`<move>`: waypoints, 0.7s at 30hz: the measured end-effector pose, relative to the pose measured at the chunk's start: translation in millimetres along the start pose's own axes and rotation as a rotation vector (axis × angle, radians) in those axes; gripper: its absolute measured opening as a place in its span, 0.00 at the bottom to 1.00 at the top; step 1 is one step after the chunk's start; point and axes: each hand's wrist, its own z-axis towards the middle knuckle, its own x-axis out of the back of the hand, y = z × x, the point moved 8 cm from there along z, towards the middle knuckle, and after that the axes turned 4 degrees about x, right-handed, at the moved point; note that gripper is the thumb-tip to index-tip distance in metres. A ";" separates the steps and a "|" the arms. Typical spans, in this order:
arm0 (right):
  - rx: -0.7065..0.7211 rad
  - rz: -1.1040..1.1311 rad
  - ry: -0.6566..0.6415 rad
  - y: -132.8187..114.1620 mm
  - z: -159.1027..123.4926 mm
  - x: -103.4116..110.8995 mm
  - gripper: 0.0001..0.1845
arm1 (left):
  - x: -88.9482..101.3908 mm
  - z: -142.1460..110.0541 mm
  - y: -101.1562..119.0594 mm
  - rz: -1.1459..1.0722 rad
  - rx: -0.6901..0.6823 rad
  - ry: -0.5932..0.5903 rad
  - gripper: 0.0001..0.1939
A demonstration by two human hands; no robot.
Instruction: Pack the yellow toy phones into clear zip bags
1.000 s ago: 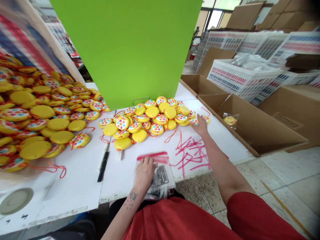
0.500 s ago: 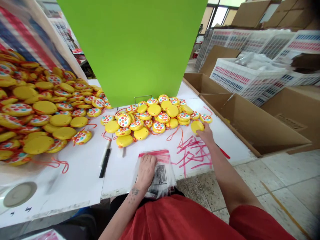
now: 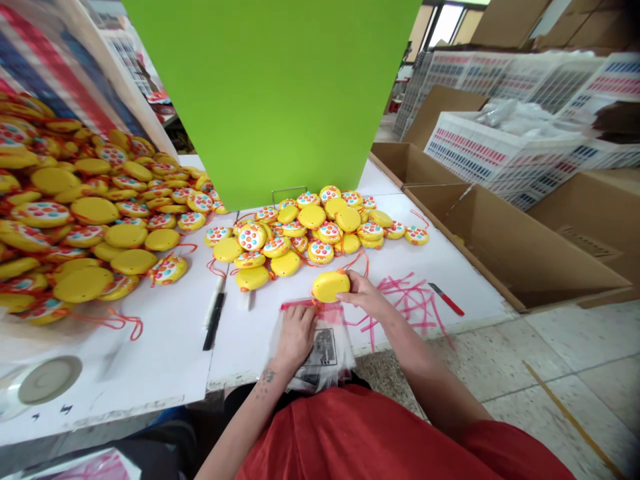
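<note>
- A large green panel [image 3: 273,93] fills the upper middle of the view, at twelve o'clock from the hands, standing at the far side of the white table [image 3: 150,360].
- A big heap of yellow toys [image 3: 75,213] takes up the ten o'clock side, some face up with coloured dots, some showing plain yellow backs, with orange cords trailing out.
- Open cardboard boxes [image 3: 505,247] sit just beside the table at two o'clock, and white crates [image 3: 490,153] stand beyond them.
- A smaller pile of the same toys [image 3: 310,230] lies at twelve o'clock from the hands, just in front of the panel's foot.
- A stack of clear bags [image 3: 320,347] with red strips along the top lies at the near table edge, at six o'clock.
- The left hand [image 3: 295,333] lies flat on the bags, fingers spread, pressing rather than grasping; whether a fingertip lifts a bag's mouth is hard to tell.
- The right hand [image 3: 367,297] has its fingers closed on one yellow toy [image 3: 330,285], back side up, held just above the red top edge of the bags, at one o'clock from the left hand.
- A black pen [image 3: 214,320] lies at nine o'clock from the left hand.
- A red-handled tool [image 3: 447,299] lies at three o'clock from the right hand, on red scribbles [image 3: 405,303].
</note>
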 end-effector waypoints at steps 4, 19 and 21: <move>0.029 -0.297 -0.025 11.6 10.8 -13.7 0.23 | 2.2 -0.8 -0.1 0.037 -0.037 0.051 0.11; -0.025 -0.979 0.107 -1.5 6.6 -12.8 0.19 | 21.3 0.8 -7.3 -0.238 0.076 0.177 0.04; -0.045 -0.963 0.062 3.2 1.0 -13.0 0.16 | 17.2 3.6 -11.2 -0.279 0.113 0.122 0.05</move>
